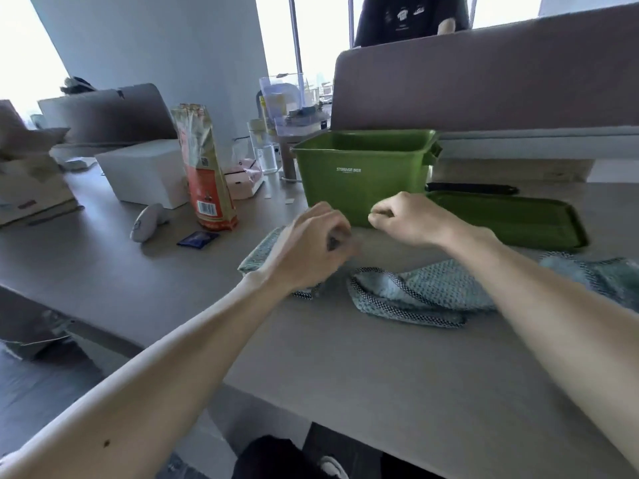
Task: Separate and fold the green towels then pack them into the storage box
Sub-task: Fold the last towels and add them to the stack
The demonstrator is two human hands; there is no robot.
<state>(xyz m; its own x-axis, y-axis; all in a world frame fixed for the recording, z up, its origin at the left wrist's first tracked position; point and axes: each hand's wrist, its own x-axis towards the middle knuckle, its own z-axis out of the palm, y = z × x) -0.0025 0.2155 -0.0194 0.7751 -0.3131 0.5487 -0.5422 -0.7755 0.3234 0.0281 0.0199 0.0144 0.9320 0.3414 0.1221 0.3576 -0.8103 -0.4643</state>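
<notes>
The right hand (404, 219) hovers just before the storage box (359, 174), fingers curled on nothing. The left hand (311, 243) is blurred (its grip cannot be told). The green towels (432, 292) lie crumpled on the table (380, 357) before the box; its lid (508, 216) lies alongside, presumably leaving it open for packing.

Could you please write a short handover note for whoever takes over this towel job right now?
The left hand: fingers curled over the left towel, blurred, grip unclear.
The right hand: curled, nothing visibly held, before the storage box.
The middle towel lies crumpled, the right towel at the frame's edge; the lid lies right of the box.
No towel shows in the box; folding and packing remain.
</notes>
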